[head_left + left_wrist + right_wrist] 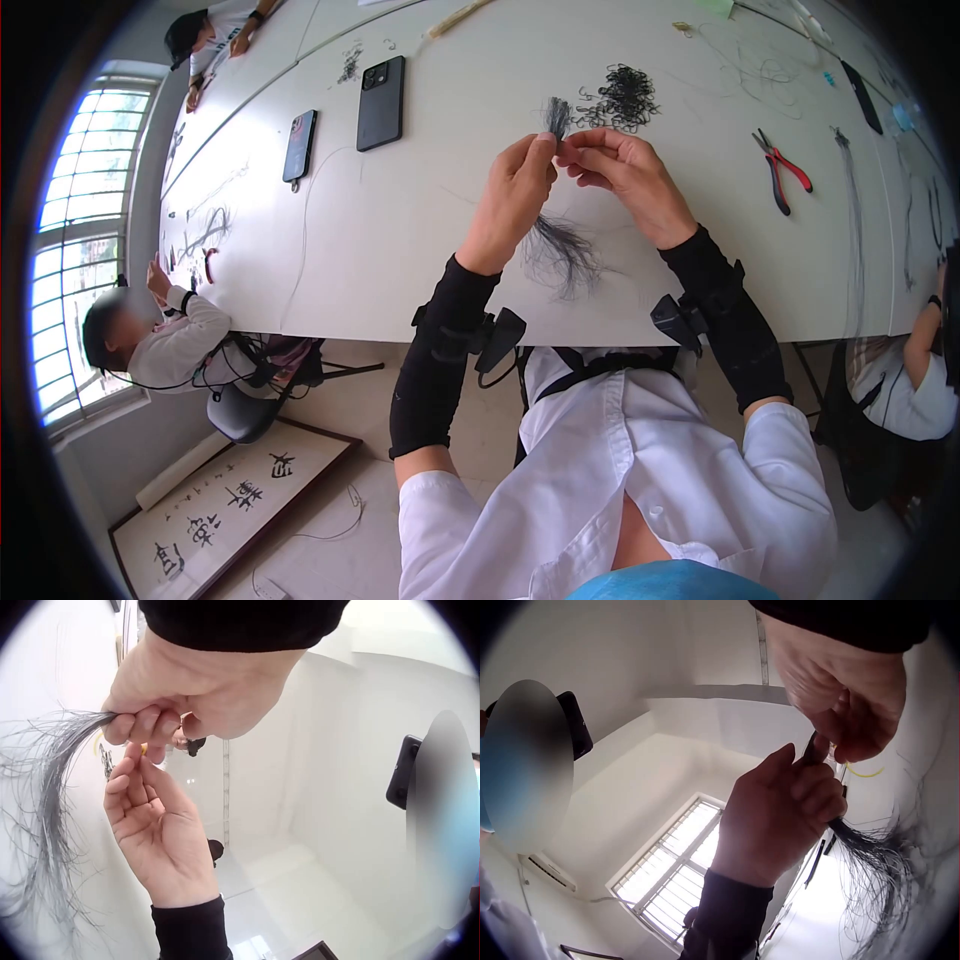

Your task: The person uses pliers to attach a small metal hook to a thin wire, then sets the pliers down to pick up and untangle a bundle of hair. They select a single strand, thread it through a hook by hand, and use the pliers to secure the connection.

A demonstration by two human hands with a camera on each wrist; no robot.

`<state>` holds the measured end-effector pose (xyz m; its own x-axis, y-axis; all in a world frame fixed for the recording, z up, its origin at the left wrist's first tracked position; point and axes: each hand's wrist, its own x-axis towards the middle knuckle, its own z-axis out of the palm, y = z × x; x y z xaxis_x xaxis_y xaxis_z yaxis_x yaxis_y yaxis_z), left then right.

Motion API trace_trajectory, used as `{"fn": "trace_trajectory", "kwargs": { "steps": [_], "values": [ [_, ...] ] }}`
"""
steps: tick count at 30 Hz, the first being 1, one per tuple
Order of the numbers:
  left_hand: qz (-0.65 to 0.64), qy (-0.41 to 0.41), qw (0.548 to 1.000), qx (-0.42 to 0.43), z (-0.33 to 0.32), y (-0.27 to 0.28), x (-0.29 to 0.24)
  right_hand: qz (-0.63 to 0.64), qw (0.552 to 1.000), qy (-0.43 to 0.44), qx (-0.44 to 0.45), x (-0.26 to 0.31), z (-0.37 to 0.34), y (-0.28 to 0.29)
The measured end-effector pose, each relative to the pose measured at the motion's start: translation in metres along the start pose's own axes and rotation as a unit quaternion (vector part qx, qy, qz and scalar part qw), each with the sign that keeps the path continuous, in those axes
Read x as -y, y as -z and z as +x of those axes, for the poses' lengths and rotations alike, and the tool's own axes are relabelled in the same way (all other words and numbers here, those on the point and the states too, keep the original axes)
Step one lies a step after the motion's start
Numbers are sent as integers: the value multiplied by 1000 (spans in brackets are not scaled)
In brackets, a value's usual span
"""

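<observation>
My left hand (513, 195) grips a bundle of fine dark strands (563, 248) above the table. A short tuft (558, 112) sticks up past the thumb, while the long loose ends fan out below the fist. Close beside it, my right hand (632, 182) has thumb and forefinger brought together at the bundle. A bit of yellow strand (144, 750) shows between those fingertips in the left wrist view. The right wrist view also has a yellow strand (866, 772) curving out below the right hand. The fingers hide the gripped part of the bundle.
Beyond the hands lies a pile of black hooks (628, 95). Red-handled pliers (785, 172) are on the right, near a long bundle of strands (855, 220). Two phones, one large (381, 103) and one smaller (300, 146), lie left. Other people sit around the table (400, 260).
</observation>
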<state>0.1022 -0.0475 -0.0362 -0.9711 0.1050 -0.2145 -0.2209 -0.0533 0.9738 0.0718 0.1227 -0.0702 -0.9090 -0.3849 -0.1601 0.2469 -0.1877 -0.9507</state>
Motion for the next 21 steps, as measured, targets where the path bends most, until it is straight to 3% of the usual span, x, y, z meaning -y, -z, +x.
{"fn": "trace_trajectory", "kwargs": {
  "steps": [2, 9, 12, 15, 21],
  "values": [
    [-38, 11, 999, -5, 2, 4, -3, -3, 1000, -21, -2, 5, -1, -2],
    [79, -19, 997, 15, 9, 2, 7, 12, 1000, 18, -9, -11, 7, 5],
    [59, -10, 998, 10, 9, 1, 5, 30, 999, 12, -22, -9, 4, 4],
    [-40, 11, 999, -25, 8, 5, 0, 27, 999, -13, -17, -5, 2, 5],
    [28, -23, 996, -78, 9, 9, 10, 26, 999, 1, -26, -4, 1, 3]
  ]
}}
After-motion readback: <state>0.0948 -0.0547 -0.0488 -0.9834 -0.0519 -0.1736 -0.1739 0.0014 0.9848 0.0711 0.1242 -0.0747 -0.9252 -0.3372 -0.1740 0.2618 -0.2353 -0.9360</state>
